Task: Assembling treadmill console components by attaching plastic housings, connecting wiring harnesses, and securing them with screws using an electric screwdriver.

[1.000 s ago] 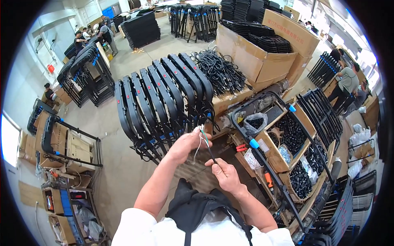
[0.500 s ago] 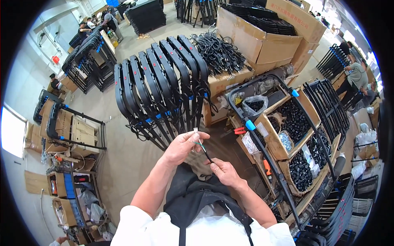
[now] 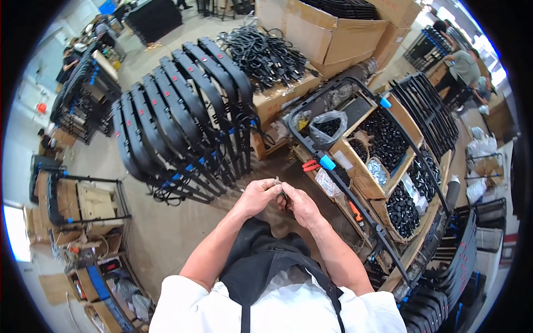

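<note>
In front of my apron the fingertips of both hands meet. Closed in a pinch, my left hand (image 3: 258, 198) has the small pale connector (image 3: 277, 179) poking up between the fingertips. My right hand (image 3: 302, 207) is closed against it, with a bit of black cable (image 3: 286, 198) showing under its thumb. The thin wire ends are hidden by the fingers.
Ahead on the left stands a row of black curved frames (image 3: 166, 100). Black cables (image 3: 266, 58) lie heaped on a carton. To the right, wooden bins (image 3: 361, 186) hold small black parts, beside red-handled pliers (image 3: 311, 165) and an orange tool (image 3: 356, 212). Several people work farther off.
My right hand has moved up to my left, bringing the cable in close; the wires that showed between them are now covered. The surroundings have shifted left in view.
</note>
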Demonstrator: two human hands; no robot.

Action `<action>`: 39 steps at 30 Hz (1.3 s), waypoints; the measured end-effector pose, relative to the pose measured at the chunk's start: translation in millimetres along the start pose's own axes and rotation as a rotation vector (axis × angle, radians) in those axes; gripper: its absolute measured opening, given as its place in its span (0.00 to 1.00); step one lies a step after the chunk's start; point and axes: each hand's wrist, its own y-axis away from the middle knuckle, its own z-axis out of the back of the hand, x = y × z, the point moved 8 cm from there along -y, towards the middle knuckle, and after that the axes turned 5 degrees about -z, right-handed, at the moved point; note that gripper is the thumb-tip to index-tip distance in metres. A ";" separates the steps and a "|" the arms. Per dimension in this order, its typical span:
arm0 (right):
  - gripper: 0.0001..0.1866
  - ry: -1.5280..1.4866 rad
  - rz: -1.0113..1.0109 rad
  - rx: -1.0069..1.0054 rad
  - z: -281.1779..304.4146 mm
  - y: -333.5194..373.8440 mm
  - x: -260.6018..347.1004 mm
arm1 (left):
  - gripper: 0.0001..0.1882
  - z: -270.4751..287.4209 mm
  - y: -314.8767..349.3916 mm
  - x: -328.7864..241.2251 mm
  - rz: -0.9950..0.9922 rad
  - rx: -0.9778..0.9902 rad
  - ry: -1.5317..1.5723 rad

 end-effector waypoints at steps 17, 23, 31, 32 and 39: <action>0.09 -0.129 0.044 -0.618 71.3 -119.7 10.2 | 0.14 38.3 -198.7 55.7 0.289 0.273 0.096; 0.12 -0.258 0.143 -0.634 79.3 -134.7 3.8 | 0.16 37.0 -232.9 69.5 0.249 0.377 -0.107; 0.14 -0.477 0.198 -0.590 71.4 -133.3 5.3 | 0.14 17.5 -223.5 48.1 0.466 0.611 0.011; 0.14 -0.480 0.199 -0.583 67.2 -135.9 9.1 | 0.14 27.0 -230.7 56.6 0.414 0.501 0.003; 0.13 -0.592 0.174 -0.624 73.7 -136.7 3.4 | 0.14 32.6 -217.9 70.0 0.389 0.318 0.150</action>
